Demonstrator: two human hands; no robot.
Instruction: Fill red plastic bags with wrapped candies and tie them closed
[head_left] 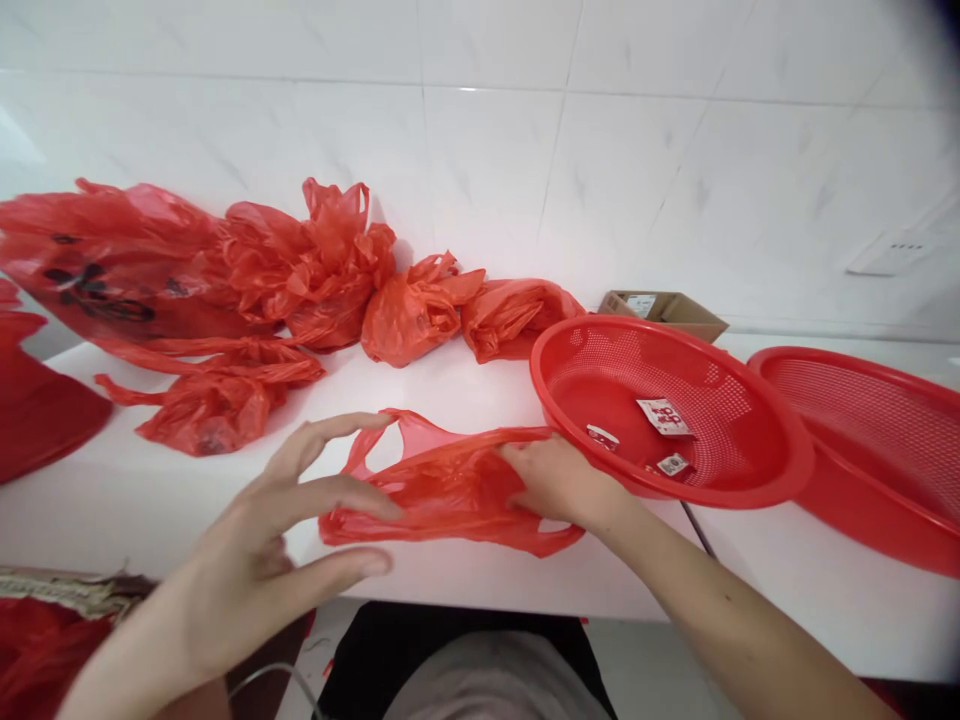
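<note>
A thin red plastic bag [450, 490] with loop handles lies spread out on the white table in front of me. My left hand [292, 520] is open over its left end, fingers and thumb apart; the tip of one finger is at the left handle. At the bag's right side, my right hand [559, 478] has its fingers in the folds of the plastic and appears to grip it; some fingertips are hidden. Right beside that hand stands a red perforated basket [671, 410], with a few small printed packets [665, 417] inside.
Several filled red bags [322, 270] line the tiled wall, and a smaller knotted bag [225, 400] sits before them. Another red basket [870, 430] stands at the right, a small cardboard box [664, 312] behind. At lower left is a box holding red plastic [45, 650].
</note>
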